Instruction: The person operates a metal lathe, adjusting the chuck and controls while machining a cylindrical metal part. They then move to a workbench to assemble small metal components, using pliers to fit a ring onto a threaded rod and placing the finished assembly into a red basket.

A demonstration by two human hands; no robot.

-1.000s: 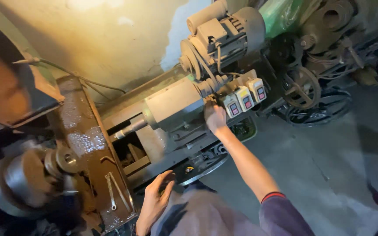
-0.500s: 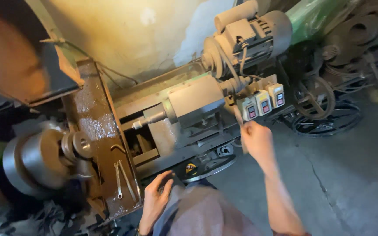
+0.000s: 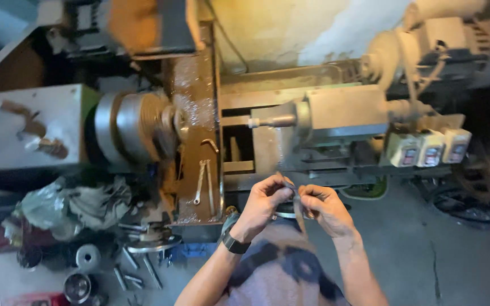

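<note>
a pale, stained plaster wall (image 3: 267, 28) runs across at twelve o'clock. grey concrete floor (image 3: 426, 249) spreads at four o'clock, cracked and dusty. the light is dim and warm.

Thin dark strip (image 3: 296, 199), narrow, hanging roughly upright, pinched at upper end between both hands, before lathe.

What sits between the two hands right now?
In the head view, a small thin dark metal piece spans the gap, pinched by the left hand and the right hand, in front of the lathe bed.
</note>
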